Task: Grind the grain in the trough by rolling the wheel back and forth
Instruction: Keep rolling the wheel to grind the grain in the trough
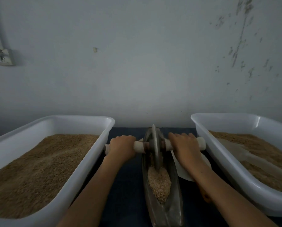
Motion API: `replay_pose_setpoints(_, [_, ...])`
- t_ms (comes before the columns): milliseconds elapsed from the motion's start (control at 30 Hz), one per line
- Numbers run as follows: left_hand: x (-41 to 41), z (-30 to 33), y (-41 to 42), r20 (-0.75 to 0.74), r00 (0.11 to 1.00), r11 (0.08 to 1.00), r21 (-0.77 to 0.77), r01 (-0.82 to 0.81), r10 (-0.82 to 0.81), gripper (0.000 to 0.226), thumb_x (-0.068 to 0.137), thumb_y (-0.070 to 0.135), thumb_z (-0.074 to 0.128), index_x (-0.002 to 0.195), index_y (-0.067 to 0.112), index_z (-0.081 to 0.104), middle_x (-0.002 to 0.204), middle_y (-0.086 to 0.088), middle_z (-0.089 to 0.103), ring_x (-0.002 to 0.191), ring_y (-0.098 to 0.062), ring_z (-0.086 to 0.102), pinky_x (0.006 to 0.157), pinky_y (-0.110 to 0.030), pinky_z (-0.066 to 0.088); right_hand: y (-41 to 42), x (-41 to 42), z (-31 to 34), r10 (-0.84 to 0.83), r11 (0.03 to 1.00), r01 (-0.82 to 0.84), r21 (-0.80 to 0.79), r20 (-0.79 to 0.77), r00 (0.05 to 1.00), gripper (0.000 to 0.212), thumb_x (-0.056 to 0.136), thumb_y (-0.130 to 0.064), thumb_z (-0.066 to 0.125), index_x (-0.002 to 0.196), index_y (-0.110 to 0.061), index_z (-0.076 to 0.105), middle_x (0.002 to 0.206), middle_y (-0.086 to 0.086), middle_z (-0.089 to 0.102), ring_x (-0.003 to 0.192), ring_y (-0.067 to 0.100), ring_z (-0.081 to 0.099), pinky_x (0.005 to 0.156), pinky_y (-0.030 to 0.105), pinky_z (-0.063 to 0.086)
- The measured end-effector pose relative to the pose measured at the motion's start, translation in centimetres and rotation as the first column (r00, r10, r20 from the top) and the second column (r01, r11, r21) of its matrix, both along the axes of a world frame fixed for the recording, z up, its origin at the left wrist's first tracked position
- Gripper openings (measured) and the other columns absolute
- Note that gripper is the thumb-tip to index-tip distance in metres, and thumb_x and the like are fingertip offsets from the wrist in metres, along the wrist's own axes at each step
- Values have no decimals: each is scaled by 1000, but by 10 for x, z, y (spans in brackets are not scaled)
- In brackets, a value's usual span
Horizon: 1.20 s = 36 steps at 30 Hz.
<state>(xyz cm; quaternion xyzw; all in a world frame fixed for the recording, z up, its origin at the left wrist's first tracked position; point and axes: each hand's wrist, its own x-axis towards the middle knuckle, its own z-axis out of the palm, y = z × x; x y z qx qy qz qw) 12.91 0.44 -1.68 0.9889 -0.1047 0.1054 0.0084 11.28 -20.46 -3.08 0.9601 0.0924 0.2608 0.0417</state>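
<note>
A narrow, boat-shaped metal trough (175, 185) runs away from me along the middle of the dark table. Pale crushed grain (159, 182) lies heaped in its near half. A thin metal wheel (155, 145) stands on edge in the trough's far half, on an axle with a pale handle at each side. My left hand (122, 147) grips the left handle (139, 146). My right hand (184, 145) grips the right handle (201, 143). Both arms reach forward, one on each side of the trough.
A large white tub (81, 118) of brown grain sits to the left of the trough. A second white tub (222, 116) to the right holds grain and a pale scoop (235, 149). A white dish (186, 175) lies under my right forearm. A grey wall stands close behind.
</note>
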Motion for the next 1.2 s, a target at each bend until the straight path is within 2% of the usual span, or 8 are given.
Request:
replay_pose_setpoints(133, [1, 0, 2, -46, 999, 1000, 27, -5, 7, 30, 83, 29, 66, 111, 19, 58, 106, -1, 64, 98, -18, 60, 83, -31, 46, 0, 0, 8, 1, 1000, -2, -18, -74, 997, 15, 91, -13, 49, 99, -26, 50, 100, -3, 65, 95, 21, 58, 79, 33, 33])
replay_pose_setpoints(300, [4, 7, 6, -375, 927, 1000, 21, 9, 0, 40, 80, 26, 70, 116, 14, 57, 109, -5, 64, 99, -20, 61, 92, -36, 48, -3, -9, 31, -6, 996, -30, -83, -404, 915, 30, 89, -15, 56, 118, -24, 58, 114, 4, 63, 104, 23, 60, 83, 33, 44])
replay_pose_setpoints(400, [3, 12, 6, -545, 838, 999, -12, 35, -36, 27, 79, 20, 70, 104, 9, 64, 92, -5, 68, 80, -16, 63, 83, -32, 51, -6, -16, 41, -21, 996, -36, -80, -608, 794, 29, 86, -16, 63, 114, -21, 59, 106, 3, 64, 95, 20, 62, 78, 30, 47])
replay_pose_setpoints(533, [3, 16, 4, -586, 806, 996, -60, 59, -83, 15, 80, 16, 68, 92, 9, 63, 76, -2, 62, 67, -12, 58, 76, -27, 50, -8, -15, 47, -21, 999, -13, -42, -723, 691, 25, 85, -17, 67, 109, -18, 61, 101, 3, 65, 90, 18, 64, 75, 29, 51])
replay_pose_setpoints(667, [6, 12, 5, -524, 849, 998, -32, 54, -62, 11, 77, 19, 70, 79, 16, 60, 73, 0, 63, 68, -13, 60, 80, -31, 52, -7, -13, 41, -15, 999, -20, -46, -660, 752, 13, 85, -17, 64, 95, -23, 57, 87, -2, 61, 80, 15, 59, 68, 27, 45])
replay_pose_setpoints(800, [6, 6, 5, -291, 957, 1000, -4, -4, 2, 27, 78, 30, 70, 101, 17, 61, 95, -1, 65, 89, -18, 62, 88, -37, 50, -4, -4, 28, 4, 999, -18, -34, -372, 928, 21, 88, -14, 55, 106, -25, 56, 105, 2, 64, 96, 22, 61, 76, 31, 41])
replay_pose_setpoints(967, [0, 0, 3, -41, 999, 1000, -6, 3, -4, 23, 84, 30, 62, 104, 20, 60, 101, -1, 65, 91, -18, 61, 84, -35, 51, -3, 3, 2, 56, 998, -56, 15, -4, 998, 15, 87, -11, 51, 95, -24, 50, 94, -2, 64, 91, 25, 58, 77, 36, 32])
replay_pose_setpoints(1200, [0, 6, -1, -115, 993, 998, 68, -2, 10, 33, 82, 32, 66, 110, 16, 59, 99, -2, 64, 90, -18, 61, 77, -30, 46, -10, 2, 15, 54, 998, -48, 28, -226, 973, 17, 89, -15, 51, 100, -28, 52, 101, -2, 65, 95, 21, 61, 79, 32, 42])
